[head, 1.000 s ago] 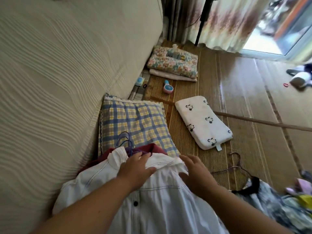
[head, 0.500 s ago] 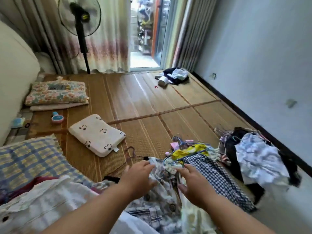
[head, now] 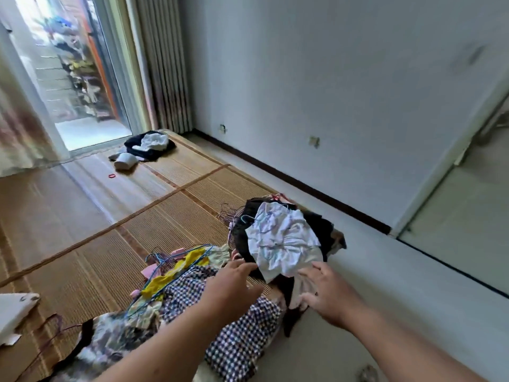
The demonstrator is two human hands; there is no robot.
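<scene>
The left hand and right hand, both released, are reaching for the crumpled white cotton garment, not yet picked up.

The pale floor strip between the white crumpled garment and the wall lies bare, which leaves free passage on the right side. On the left, tangled wire hangers and a yellow garment lie over the checked garment — a snag hazard. Beyond them the bamboo mat is open up to the dark clothes heap.
</scene>
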